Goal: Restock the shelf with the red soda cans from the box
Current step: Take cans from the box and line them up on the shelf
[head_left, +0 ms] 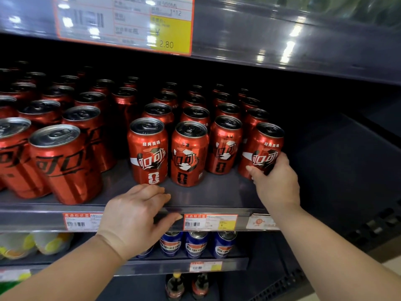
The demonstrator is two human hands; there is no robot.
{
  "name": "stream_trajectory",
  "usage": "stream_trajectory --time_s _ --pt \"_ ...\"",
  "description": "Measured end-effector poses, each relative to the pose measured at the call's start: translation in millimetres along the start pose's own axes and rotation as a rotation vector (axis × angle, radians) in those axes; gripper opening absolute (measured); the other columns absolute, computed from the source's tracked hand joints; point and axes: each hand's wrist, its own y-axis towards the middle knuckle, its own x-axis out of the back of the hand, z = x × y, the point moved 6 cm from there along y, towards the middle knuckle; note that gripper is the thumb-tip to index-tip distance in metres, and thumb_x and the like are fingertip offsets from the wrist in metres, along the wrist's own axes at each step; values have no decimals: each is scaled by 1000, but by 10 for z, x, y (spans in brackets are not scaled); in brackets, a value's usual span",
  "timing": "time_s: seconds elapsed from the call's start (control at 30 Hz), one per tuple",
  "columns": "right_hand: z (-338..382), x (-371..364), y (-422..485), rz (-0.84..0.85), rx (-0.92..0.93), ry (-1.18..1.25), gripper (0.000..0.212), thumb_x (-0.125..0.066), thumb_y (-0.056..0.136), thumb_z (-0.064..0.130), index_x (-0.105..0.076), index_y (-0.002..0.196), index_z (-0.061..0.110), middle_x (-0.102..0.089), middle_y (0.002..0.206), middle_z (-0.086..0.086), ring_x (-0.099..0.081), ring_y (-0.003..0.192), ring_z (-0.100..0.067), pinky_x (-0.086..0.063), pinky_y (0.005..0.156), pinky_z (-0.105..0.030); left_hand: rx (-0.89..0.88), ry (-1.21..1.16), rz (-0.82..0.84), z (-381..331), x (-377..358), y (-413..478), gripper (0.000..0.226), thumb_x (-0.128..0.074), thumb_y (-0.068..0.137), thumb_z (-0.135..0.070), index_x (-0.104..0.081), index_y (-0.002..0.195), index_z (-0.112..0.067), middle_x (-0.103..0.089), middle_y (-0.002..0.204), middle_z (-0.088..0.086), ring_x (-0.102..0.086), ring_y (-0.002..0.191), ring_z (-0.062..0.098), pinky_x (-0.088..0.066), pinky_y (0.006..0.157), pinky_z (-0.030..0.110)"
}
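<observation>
Supermarket shelving fills the frame, its dark grey shelf [219, 195] carrying rows of red soda cans [195, 118] that run back into shadow. Overhead at left, a large price label [123, 22] reading 2.80 hangs from the tier above. At far left, a block of black-lettered cans [63, 161] stands close to the front lip. An orange-edged price tag [81, 221] sits on the rail beneath, and pale yellow packs [32, 244] show one tier down. At centre, the person's left hand [134, 216] lies over the shelf's front edge, fingers straight and slightly spread, holding nothing. Its fingertips are just short of a front-row can [148, 151]. Blue cans [196, 244] and dark bottles [186, 285] stand on the lower tiers. To the right, the right hand [275, 181] grips the lower body of the end can [263, 144], which is upright at the right end of the front row with the thumb across its label. The hand hides whether its base touches the shelf.
</observation>
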Motion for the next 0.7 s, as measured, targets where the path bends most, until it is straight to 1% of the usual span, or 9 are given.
stream_trajectory --time_s 0.1,0.23,0.33,0.4,0.43,0.5,0.57,0.63,0.7 --pt "4 -25 91 9 -14 -23 58 -71 81 26 -43 130 11 -59 122 -11 -59 111 -31 -47 87 -39 -13 -4 -16 -8 9 7 72 -26 91 -61 -77 79 -12 -73 83 -2 -71 74 19 -56 53 26" --pt "4 -46 181 35 -29 -62 59 -70 81 28 -42 130 11 -59 123 -13 -58 112 -33 -47 88 -42 -23 1 -28 -11 11 5 73 -24 92 -61 -77 79 -12 -73 82 -2 -71 72 19 -55 51 25" --pt "-12 -37 180 40 -10 -48 68 -73 79 28 -38 135 10 -56 126 -13 -56 115 -32 -46 90 -41 -22 5 -23 -13 11 3 74 -24 92 -61 -77 79 -12 -73 82 -2 -71 72 19 -55 51 25" --pt "-35 27 114 -10 -24 50 78 -76 76 27 -34 139 9 -52 130 -11 -54 116 -29 -45 88 -35 -24 5 -21 -17 14 7 74 -23 92 -62 -77 79 -12 -73 82 -2 -71 73 19 -55 51 25" --pt "-32 83 50 -59 -21 88 76 -77 75 26 -36 137 9 -50 128 -9 -54 114 -26 -43 84 -31 -25 3 -21 -19 14 9 74 -23 92 -62 -77 79 -12 -73 82 -2 -71 72 19 -55 51 25" --pt "31 134 -98 -109 68 78 53 -74 77 27 -47 121 13 -53 111 -1 -57 100 -21 -41 74 -29 -20 -1 -18 -20 17 12 75 -22 92 -62 -77 79 -12 -73 82 -2 -71 72 19 -55 51 25" --pt "126 38 -193 -25 146 14 30 -71 80 32 -55 101 18 -57 88 7 -60 85 -18 -47 68 -31 -13 -10 -15 -19 17 13 75 -22 92 -62 -77 79 -12 -73 82 -2 -71 73 19 -56 51 26" --pt "210 -123 -199 85 154 -43 28 -70 80 39 -58 95 18 -59 78 11 -61 80 -15 -52 69 -33 -13 -16 -9 -21 13 12 74 -23 92 -62 -77 79 -12 -73 82 -2 -71 73 20 -56 51 26" --pt "281 -256 -157 142 127 -95 34 -68 79 47 -58 94 18 -64 84 5 -62 83 -17 -51 69 -32 -15 -14 -3 -21 12 7 74 -24 92 -62 -77 79 -12 -73 82 -2 -71 73 20 -56 51 26"
